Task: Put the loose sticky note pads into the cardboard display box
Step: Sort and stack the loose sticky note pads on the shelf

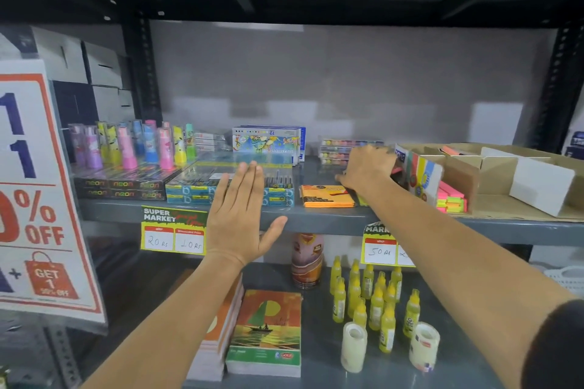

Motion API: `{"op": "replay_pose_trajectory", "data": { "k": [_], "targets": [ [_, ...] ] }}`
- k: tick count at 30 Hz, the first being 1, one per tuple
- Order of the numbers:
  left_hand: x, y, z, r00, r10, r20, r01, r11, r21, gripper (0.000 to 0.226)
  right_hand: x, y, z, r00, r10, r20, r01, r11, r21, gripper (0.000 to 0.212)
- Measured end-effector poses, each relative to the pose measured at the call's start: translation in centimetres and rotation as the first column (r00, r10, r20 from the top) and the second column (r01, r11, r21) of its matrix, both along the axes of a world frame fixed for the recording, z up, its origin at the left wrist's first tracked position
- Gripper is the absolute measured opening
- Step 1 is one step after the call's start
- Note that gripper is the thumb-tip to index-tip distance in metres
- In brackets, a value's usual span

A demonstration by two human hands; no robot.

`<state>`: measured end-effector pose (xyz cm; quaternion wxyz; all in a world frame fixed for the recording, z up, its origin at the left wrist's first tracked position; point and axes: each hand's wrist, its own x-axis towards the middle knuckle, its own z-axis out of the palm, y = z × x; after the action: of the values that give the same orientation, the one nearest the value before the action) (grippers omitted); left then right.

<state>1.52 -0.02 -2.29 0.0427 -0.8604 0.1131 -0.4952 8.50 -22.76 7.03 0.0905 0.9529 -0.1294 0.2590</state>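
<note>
An orange sticky note pad [327,196] lies flat at the front of the middle shelf. My right hand [368,167] is just right of it, palm down, its fingers curled around a pad that is mostly hidden; a pink edge [396,171] shows by the thumb. A yellow pad [362,201] peeks out under my wrist. The hand touches the left end of the cardboard display box [493,164], which holds pink, green and yellow pads [452,200] in its front left corner. My left hand [240,215] hovers flat and open at the shelf's front edge, holding nothing.
Pen packs [202,186] and neon boxes [120,188] fill the shelf's left; crayon boxes [268,144] and bead cases [338,148] stand behind. A white inner box [542,186] sits in the carton. Below are notebooks [268,331], glue bottles [376,300] and tape rolls [354,346]. A sale sign [38,193] hangs at left.
</note>
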Motion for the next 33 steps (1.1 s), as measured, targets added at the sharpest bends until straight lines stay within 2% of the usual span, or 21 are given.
{"op": "replay_pose_trajectory", "data": {
  "k": [3, 8, 18, 23, 26, 33],
  "targets": [
    [0.0, 0.0, 0.0, 1.000, 0.004, 0.008, -0.004, 1.000, 0.007, 0.082, 0.5, -0.1, 0.1, 1.000, -0.007, -0.007, 0.007, 1.000, -0.006, 0.056],
    [0.1, 0.0, -0.1, 1.000, 0.002, 0.025, -0.003, 1.000, 0.006, 0.081, 0.9, -0.2, -0.1, 1.000, 0.002, -0.007, -0.003, 1.000, -0.023, 0.050],
    [0.1, 0.0, -0.2, 1.000, 0.008, 0.029, -0.008, 1.000, 0.001, 0.081, 0.4, -0.4, 0.6, 0.981, 0.133, 0.139, -0.126, 0.991, -0.053, 0.053],
    [0.1, 0.0, -0.1, 1.000, 0.015, 0.025, -0.015, 1.000, -0.004, 0.081, 0.2, 1.4, 1.7, 0.942, 0.260, 0.213, -0.285, 0.953, 0.099, 0.046],
    [0.1, -0.1, -0.1, 1.000, 0.011, 0.026, -0.011, 1.000, -0.008, 0.080, 0.1, 3.2, 1.6, 0.904, 0.340, 0.260, -0.382, 0.915, 0.132, 0.044],
    [0.2, 0.0, 0.0, 0.999, 0.011, 0.031, -0.010, 1.000, -0.008, 0.080, 1.0, 5.0, 0.6, 0.895, 0.398, 0.202, -0.438, 0.871, 0.221, 0.044]
  ]
}}
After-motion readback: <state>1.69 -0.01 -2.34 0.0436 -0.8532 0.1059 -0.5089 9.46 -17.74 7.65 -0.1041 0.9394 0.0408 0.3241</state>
